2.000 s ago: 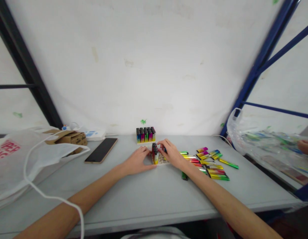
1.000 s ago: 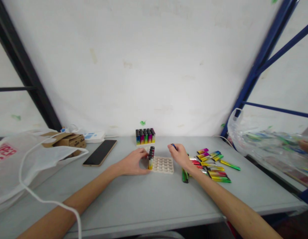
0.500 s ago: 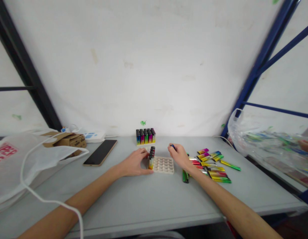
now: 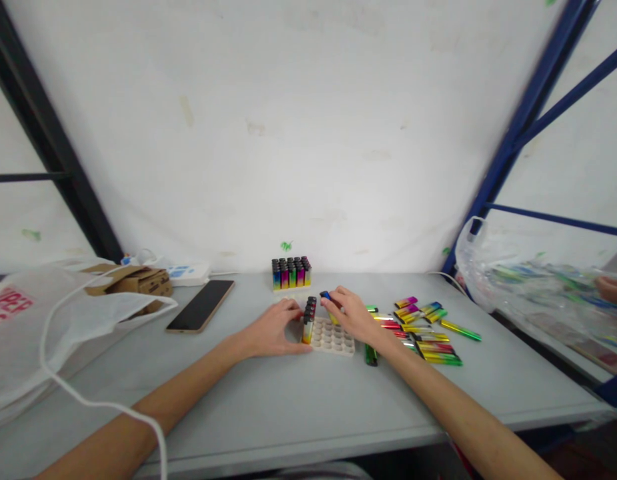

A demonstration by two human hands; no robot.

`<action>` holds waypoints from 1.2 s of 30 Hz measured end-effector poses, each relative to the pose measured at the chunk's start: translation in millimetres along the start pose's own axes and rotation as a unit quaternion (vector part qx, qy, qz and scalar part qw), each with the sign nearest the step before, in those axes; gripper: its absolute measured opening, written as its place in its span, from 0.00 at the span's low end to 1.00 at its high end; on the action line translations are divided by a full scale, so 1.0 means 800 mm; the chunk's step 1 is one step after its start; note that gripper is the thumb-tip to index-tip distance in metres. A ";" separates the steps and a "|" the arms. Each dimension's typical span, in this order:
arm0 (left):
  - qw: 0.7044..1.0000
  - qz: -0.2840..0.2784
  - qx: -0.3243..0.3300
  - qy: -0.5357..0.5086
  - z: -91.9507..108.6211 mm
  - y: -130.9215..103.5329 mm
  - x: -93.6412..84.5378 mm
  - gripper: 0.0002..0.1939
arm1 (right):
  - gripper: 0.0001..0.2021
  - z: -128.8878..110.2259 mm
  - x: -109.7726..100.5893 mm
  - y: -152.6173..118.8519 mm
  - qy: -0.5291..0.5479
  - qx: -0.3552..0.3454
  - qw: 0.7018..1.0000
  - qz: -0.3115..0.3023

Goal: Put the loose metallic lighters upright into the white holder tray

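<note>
A white tray with round holes (image 4: 339,342) lies on the table, and a row of upright lighters (image 4: 309,321) stands along its left side. My left hand (image 4: 277,330) curves round the tray's left end, thumb by the front lighter and fingers behind. In my right hand (image 4: 349,312) is a yellow lighter with a blue top (image 4: 328,303), pinched over the back of the tray. To the right lies a loose pile of shiny coloured lighters (image 4: 421,333). Behind the tray, a full block of upright lighters (image 4: 291,273) stands near the wall.
A phone (image 4: 201,307) lies at the left, near a cardboard box (image 4: 148,282), a white plastic bag (image 4: 73,327) and a white cable (image 4: 106,405). At the far right, another person's hand (image 4: 612,291) shows beside clear plastic bags (image 4: 553,287).
My right hand has moved left with the lighter, from beside the tray to over it. The tray and its row of lighters have shifted slightly right, with my left hand alongside.
</note>
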State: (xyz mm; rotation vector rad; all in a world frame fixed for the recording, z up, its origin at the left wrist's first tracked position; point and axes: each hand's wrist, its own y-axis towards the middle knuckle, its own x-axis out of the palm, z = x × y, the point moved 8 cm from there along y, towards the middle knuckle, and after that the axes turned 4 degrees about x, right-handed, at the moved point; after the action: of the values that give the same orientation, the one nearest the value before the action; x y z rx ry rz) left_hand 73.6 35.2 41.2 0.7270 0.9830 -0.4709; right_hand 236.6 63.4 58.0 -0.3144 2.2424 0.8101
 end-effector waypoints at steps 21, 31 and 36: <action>1.000 -0.012 -0.009 0.007 -0.009 -0.001 0.005 0.27 | 0.13 0.003 0.025 0.001 -0.101 -0.061 0.984 -0.130; 0.999 -0.009 -0.032 0.018 -0.010 0.003 -0.003 0.28 | 0.16 0.118 -0.084 -0.015 -0.177 0.113 0.964 -0.163; 0.999 0.005 -0.039 0.028 -0.012 0.003 -0.007 0.26 | 0.08 0.139 -0.088 -0.015 -0.227 0.145 0.951 -0.153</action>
State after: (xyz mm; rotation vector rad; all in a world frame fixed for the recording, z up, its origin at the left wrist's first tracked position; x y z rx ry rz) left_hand 67.0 43.9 43.8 0.6767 1.0433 -0.4024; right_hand 352.8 123.5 41.3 -0.2907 1.7868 0.3363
